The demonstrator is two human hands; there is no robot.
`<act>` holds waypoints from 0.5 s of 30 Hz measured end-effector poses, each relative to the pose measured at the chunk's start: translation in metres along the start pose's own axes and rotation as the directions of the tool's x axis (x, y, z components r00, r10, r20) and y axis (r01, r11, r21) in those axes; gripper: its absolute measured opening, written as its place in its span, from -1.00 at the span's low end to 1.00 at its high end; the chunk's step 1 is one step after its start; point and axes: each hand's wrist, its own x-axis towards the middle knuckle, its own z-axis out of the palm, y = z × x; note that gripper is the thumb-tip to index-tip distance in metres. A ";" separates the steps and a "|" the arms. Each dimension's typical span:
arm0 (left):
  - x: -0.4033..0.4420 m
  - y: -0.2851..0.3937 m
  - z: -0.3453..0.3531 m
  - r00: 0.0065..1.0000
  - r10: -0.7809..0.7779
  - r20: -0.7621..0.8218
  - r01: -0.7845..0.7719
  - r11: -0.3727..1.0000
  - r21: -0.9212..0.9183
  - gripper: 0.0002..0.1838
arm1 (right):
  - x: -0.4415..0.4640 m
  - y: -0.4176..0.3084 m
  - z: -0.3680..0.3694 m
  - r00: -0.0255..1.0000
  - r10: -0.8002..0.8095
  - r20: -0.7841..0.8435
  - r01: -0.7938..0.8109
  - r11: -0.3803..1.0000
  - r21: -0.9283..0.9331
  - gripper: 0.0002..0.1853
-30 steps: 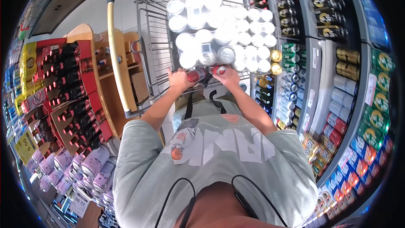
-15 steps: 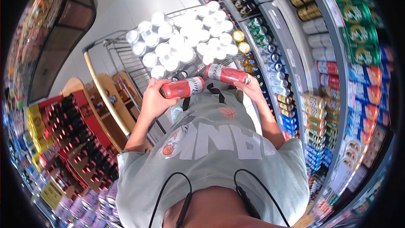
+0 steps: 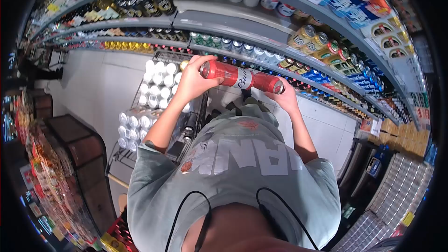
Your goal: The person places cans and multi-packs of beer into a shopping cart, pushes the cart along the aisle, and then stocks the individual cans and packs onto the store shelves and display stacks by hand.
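Note:
My left hand (image 3: 193, 80) is closed around the base end of a red beer can (image 3: 223, 72) with a silver label band. The can lies on its side in front of my chest. A second red beer can (image 3: 266, 82) is in my right hand (image 3: 285, 97), fingers wrapped round its outer end. Tilted slightly down to the right, the two cans meet or overlap near the middle; whether they touch I cannot tell. Beyond them runs a shelf (image 3: 233, 22) stocked with drink cans.
A wire cart (image 3: 204, 107) on my left carries several packs of white-topped cans (image 3: 148, 95). Wooden display stands (image 3: 77, 151) with packaged goods stand further left. Stacked cases of cans (image 3: 400, 189) are at the right. A person in dark clothes (image 3: 39, 72) is at the far left.
My body has turned right, so the shelf now lies across the front and the cart sits to my left. Both cans are raised and brought end to end.

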 end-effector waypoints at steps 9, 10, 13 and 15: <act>0.156 0.042 0.076 0.969 0.156 0.192 -0.209 0.933 0.293 -0.34 | 0.055 -0.012 -0.117 0.953 -0.266 0.144 0.302 0.868 -0.395 -0.28; 0.167 0.040 0.085 0.971 0.152 0.186 -0.203 0.933 0.296 -0.34 | 0.066 -0.015 -0.124 0.946 -0.281 0.165 0.324 0.855 -0.404 -0.32; 0.195 0.033 0.103 0.963 0.199 0.182 -0.249 0.914 0.320 -0.32 | 0.103 -0.033 -0.145 0.879 -0.362 0.312 0.460 0.815 -0.351 -0.32; 0.209 0.032 0.109 0.940 0.244 0.239 -0.314 0.893 0.323 -0.32 | 0.129 -0.030 -0.151 0.843 -0.385 0.375 0.512 0.787 -0.345 -0.36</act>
